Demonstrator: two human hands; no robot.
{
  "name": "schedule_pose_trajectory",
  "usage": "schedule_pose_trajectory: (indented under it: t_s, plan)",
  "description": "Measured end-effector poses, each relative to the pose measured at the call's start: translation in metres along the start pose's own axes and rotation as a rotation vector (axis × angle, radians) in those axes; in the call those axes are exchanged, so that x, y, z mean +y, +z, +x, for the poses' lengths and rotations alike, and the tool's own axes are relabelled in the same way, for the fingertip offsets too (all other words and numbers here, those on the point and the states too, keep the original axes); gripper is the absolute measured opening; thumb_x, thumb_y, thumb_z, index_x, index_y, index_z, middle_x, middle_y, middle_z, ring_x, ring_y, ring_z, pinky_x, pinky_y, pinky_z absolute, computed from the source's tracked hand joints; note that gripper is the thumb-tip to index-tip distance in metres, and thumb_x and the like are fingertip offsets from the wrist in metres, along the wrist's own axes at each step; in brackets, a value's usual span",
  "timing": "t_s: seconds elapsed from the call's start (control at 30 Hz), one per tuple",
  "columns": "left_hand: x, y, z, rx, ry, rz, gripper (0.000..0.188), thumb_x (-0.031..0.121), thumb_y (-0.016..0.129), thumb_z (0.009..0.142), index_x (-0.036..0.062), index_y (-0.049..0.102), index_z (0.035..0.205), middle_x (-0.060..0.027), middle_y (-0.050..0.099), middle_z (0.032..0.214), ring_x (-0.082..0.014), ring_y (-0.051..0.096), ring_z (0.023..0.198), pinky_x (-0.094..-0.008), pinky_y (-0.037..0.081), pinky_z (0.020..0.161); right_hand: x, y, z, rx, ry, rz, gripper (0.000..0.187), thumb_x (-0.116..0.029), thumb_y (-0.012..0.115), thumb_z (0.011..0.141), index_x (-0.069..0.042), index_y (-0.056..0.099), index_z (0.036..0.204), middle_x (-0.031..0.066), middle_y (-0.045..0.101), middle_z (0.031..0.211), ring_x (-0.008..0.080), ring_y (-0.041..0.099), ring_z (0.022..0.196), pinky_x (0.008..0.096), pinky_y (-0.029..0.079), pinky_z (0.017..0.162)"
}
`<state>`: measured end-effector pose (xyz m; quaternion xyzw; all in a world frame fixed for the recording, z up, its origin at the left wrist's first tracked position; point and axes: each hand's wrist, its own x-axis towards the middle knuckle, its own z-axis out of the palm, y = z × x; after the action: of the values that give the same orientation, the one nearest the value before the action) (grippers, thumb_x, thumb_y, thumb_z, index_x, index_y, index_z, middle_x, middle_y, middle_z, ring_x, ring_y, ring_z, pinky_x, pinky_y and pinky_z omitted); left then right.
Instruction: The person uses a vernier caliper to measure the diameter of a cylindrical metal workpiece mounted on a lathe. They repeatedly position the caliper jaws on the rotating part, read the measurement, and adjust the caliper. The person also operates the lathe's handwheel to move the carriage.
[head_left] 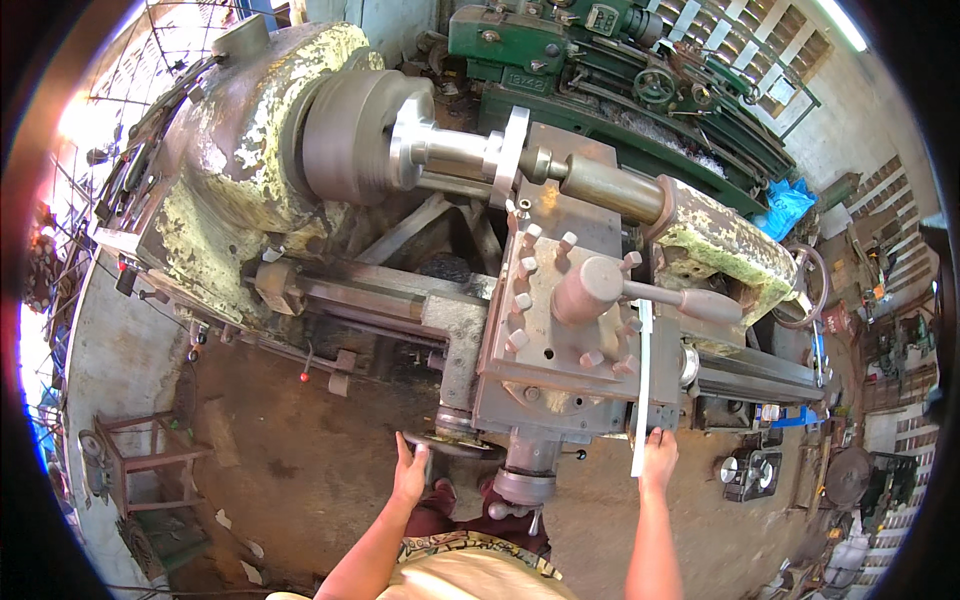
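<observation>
Left hand (409,472) in a pinch on a handwheel (460,449) — right hand (658,462) beside white strip (643,385) (grip unclear)

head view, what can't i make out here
Chuck: surface detail, blurred, head view.
Right hand: what its grip touches, if anything, head view, hidden behind the hand.
Right forearm: cut off by head view's lower edge.
Green lathe: part of its base, head view, behind the nearer lathe.

Head camera: fisheye, worn on my head, facing steeply down
Lathe (545,335): close, spanning my view
Green machine (560,122): farther off, at upper edge
</observation>
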<state>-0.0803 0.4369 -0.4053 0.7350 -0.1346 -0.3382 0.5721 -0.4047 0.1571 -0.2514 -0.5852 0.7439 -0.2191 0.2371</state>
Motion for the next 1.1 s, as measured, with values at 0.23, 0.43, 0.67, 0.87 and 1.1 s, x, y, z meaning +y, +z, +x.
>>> schedule_pose_trajectory:
  t_s: [0.23, 0.43, 0.67, 0.87, 1.1]
  plan:
    - [-0.150, -0.097, -0.069, -0.150, -0.612, 0.630, 0.057, 0.047, 0.056, 0.102, 0.0012, 0.064, 0.136, -0.0247, 0.071, 0.117, -0.0309, 0.069, 0.112, -0.0398, 0.055, 0.093, 0.008, 0.003, 0.004, -0.011, -0.078, 0.010, 0.031, -0.022, 0.055, 0.104, 0.005, 0.057, 0.090, 0.0304, 0.066, 0.081, 0.0521, 0.064, 0.081, 0.0543, 0.047, 0.071]
    - [-0.216, -0.143, -0.183, -0.397, -0.616, 0.987, 0.058, 0.041, 0.068, 0.093, -0.0049, 0.065, 0.129, -0.0248, 0.072, 0.119, -0.0345, 0.071, 0.111, -0.0439, 0.054, 0.097, 0.010, 0.002, 0.005, -0.072, -0.090, 0.053, 0.029, -0.022, 0.054, 0.103, 0.006, 0.057, 0.094, 0.0324, 0.067, 0.087, 0.0544, 0.064, 0.089, 0.0562, 0.047, 0.076]
    - [-0.218, -0.093, -0.240, 0.036, -0.834, 0.561, 0.045, 0.036, 0.072, 0.090, 0.0008, 0.073, 0.119, -0.0211, 0.074, 0.115, -0.0320, 0.073, 0.103, -0.0404, 0.055, 0.091, 0.013, -0.001, 0.007, -0.169, -0.097, 0.095, 0.027, -0.021, 0.055, 0.104, 0.005, 0.053, 0.100, 0.0302, 0.067, 0.089, 0.0534, 0.063, 0.090, 0.0546, 0.047, 0.078]
    - [-0.200, -0.070, -0.246, 0.099, -0.723, 0.532, 0.045, 0.034, 0.072, 0.091, 0.0002, 0.072, 0.121, -0.0232, 0.073, 0.117, -0.0332, 0.070, 0.113, -0.0400, 0.054, 0.096, -0.005, -0.016, -0.002, -0.159, -0.226, -0.062, 0.029, -0.023, 0.053, 0.104, 0.005, 0.058, 0.104, 0.0330, 0.069, 0.097, 0.0536, 0.065, 0.098, 0.0588, 0.048, 0.082]
    - [-0.178, -0.079, -0.238, 0.029, -0.822, 0.384, 0.046, 0.030, 0.072, 0.094, -0.0019, 0.069, 0.127, -0.0154, 0.076, 0.099, -0.0203, 0.071, 0.076, -0.0358, 0.056, 0.074, -0.007, -0.013, -0.001, -0.131, -0.161, -0.139, 0.030, -0.025, 0.053, 0.104, 0.004, 0.060, 0.105, 0.0323, 0.069, 0.100, 0.0530, 0.065, 0.100, 0.0581, 0.049, 0.084]
